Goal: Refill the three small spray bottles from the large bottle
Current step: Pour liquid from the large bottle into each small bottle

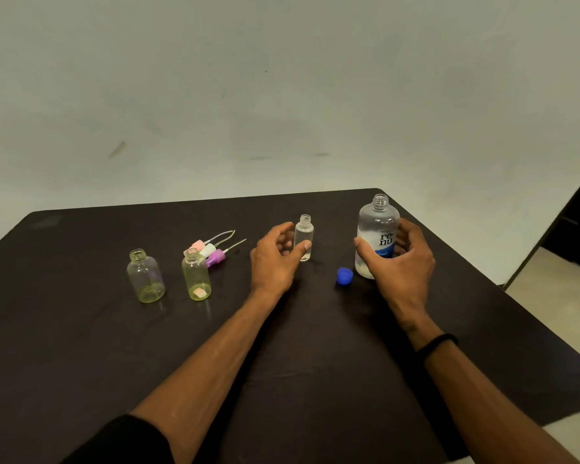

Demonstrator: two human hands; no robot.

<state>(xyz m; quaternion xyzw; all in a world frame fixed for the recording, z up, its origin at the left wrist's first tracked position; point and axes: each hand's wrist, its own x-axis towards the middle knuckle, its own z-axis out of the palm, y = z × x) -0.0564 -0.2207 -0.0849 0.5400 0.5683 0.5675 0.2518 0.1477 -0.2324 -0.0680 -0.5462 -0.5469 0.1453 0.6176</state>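
A small clear spray bottle [304, 233], uncapped, stands on the black table [81, 346]. My left hand [275, 259] curls round it, thumb across its front. The large bottle [377, 229], open, with a white and blue label, stands at the right. My right hand [399, 262] wraps round its lower half, thumb on the left side. Its blue cap [345, 275] lies on the table between my hands. Two yellowish small bottles [146, 276] [196, 275] stand open at the left.
Three spray tops [208, 252], pink, white and purple, lie with their tubes behind the yellowish bottles. The table's far edge runs just behind the large bottle. A pale wall rises beyond, and floor shows at the right.
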